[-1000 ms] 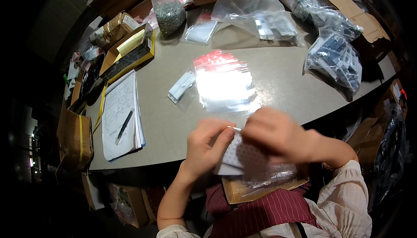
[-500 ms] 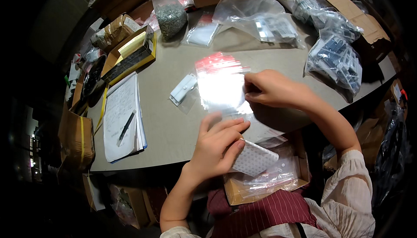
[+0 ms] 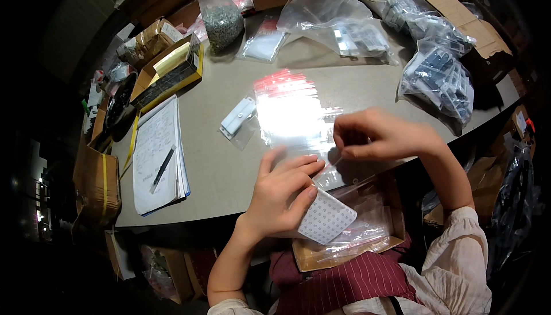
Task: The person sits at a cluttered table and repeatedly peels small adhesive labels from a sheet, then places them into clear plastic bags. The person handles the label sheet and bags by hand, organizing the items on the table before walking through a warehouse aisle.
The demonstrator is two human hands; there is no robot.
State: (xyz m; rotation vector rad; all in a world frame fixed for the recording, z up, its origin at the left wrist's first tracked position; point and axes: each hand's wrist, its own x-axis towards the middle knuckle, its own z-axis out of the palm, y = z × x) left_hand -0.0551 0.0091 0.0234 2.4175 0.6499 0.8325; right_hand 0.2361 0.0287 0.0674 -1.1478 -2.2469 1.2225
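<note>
My left hand (image 3: pixel 281 191) keeps a white flat piece with a small repeating print (image 3: pixel 327 218) tucked under its thumb, while its other fingers reach toward the bags on the table. The piece juts out past the table edge; what lies behind it is hidden. A fan of clear zip bags with red tops (image 3: pixel 290 105) lies beyond my fingers, glaring in the light. My right hand (image 3: pixel 381 136) is closed in a pinch above the table, with the edge of a clear plastic bag (image 3: pixel 328 172) stretching from its fingertips toward my left hand. A small bagged white device (image 3: pixel 237 118) lies left of the fan.
An open cardboard box (image 3: pixel 396 232) of clear bags sits at my lap. To the left are a notebook (image 3: pixel 152 168) with a pen (image 3: pixel 163 168) and a black-yellow box (image 3: pixel 172 76). Bags of small parts (image 3: pixel 221 25) and dark items (image 3: pixel 439 82) stand farther back.
My right hand has drawn back from the fan toward me and slightly right, with a clear bag's edge in its fingers. The printed white piece has tilted and shifted slightly left.
</note>
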